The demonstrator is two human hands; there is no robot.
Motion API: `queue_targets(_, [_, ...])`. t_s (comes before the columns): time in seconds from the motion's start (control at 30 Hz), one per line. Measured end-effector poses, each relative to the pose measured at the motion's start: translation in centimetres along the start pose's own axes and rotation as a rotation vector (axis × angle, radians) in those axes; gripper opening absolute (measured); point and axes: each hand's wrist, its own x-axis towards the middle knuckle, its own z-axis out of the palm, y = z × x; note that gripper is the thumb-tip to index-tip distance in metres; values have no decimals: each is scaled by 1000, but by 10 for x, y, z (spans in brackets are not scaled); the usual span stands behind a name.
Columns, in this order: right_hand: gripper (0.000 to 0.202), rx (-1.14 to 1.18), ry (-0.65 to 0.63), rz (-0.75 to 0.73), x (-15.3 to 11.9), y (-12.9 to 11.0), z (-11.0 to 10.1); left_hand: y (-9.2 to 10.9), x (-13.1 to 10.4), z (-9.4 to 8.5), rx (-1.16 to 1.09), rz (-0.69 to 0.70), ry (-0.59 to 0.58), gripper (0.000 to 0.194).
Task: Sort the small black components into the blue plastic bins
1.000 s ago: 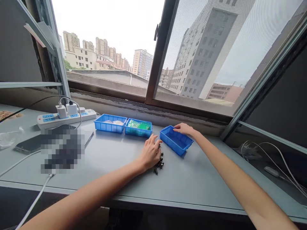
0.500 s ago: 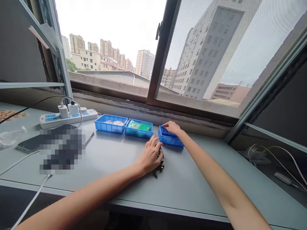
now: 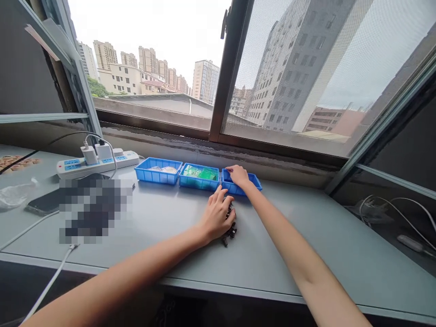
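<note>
My left hand (image 3: 218, 213) is cupped with its fingers spread over a small pile of dark parts (image 3: 233, 230) on the table. The hand hides much of the pile, and the kind of parts cannot be made out. My right hand (image 3: 238, 175) pinches the left end of a blue plastic bin (image 3: 254, 185) at the back of the table. That bin's visible inside shows bare blue. To its left stands a second blue bin (image 3: 200, 183) holding green circuit boards (image 3: 207, 173). The third blue bin (image 3: 156, 175), further left, contains pale pieces (image 3: 168, 170).
A white power strip (image 3: 98, 164) with plugged-in chargers stands at the back left. In front of it lie a dark phone-like device (image 3: 41, 204), a blurred-out item, a clear plastic bag (image 3: 17, 194) and white cables. A window (image 3: 218, 131) rises behind the table (image 3: 272, 254).
My right hand has shifted the right bin left and back, closing the gap to the middle bin and lining it up with the row. My left hand stays over the dark parts.
</note>
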Motion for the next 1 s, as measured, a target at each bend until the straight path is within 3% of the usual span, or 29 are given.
queue_targets(0.6, [35,75,91,-26,0,-3,10,-3,-1,2,16,-9,32,18])
queue_targets(0.73, [30,136,195,-47,-7,-9,3,-2,2,-11,40,25,38,18])
queue_targets(0.83, [34,215,372,-91,-21,-16,-5,-8,1,-29,83,-9,49,17])
queue_targets(0.9, [29,378,539,-209,-37,-19,-7,-17,-1,-42,104,-97,70,18])
queue_targets(0.93, [26,437,552,-300,-47,-20,-6,-22,-1,-49,111,-144,91,18])
queue_targets(1.0, [21,466,435,-560,-71,-20,-3,-32,-1,-62,117,-220,143,19])
